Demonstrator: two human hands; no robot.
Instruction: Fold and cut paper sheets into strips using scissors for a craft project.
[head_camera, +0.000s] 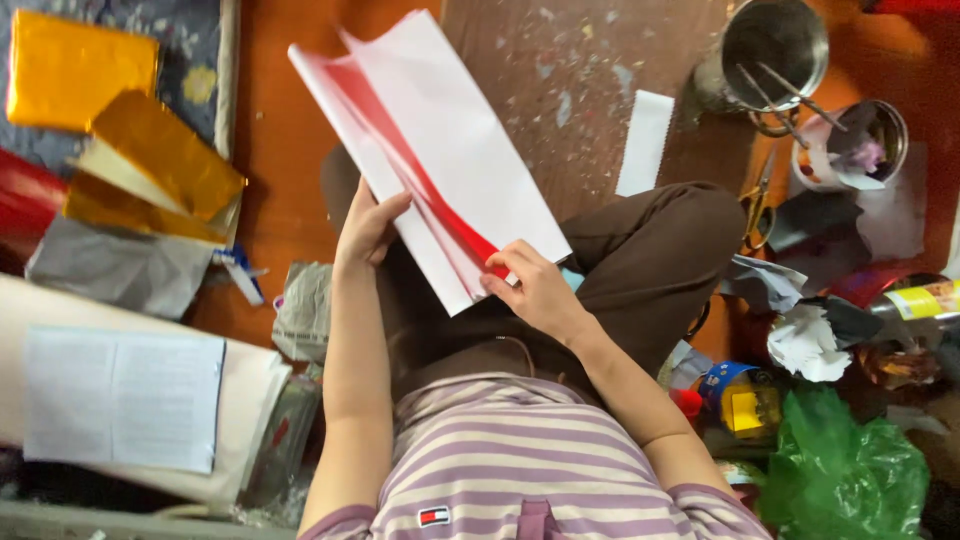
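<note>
At two o'clock a metal tin (772, 50) held thin sticks (perhaps tools). Over the lap, the left hand (368, 228) and right hand (535, 290) each pinched the red-and-white paper sheets (430, 140).

Left hand (368, 228): fingers hidden behind the folded red-and-white paper sheets (430, 140); only thumb and palm show. Right hand (535, 290): fingertips tucked between the sheets, out of sight. Gold foil sheet (75, 68) at 10 o'clock cut by the left edge. Red sheet (25, 200) at 9 o'clock mostly off frame. Metal can (765, 50) at 1 o'clock clipped by the top edge. Green plastic bag (845, 475) at 4 o'clock: contents hidden. Printed booklet (120, 395) at 8 o'clock: text too small to tell.
</note>
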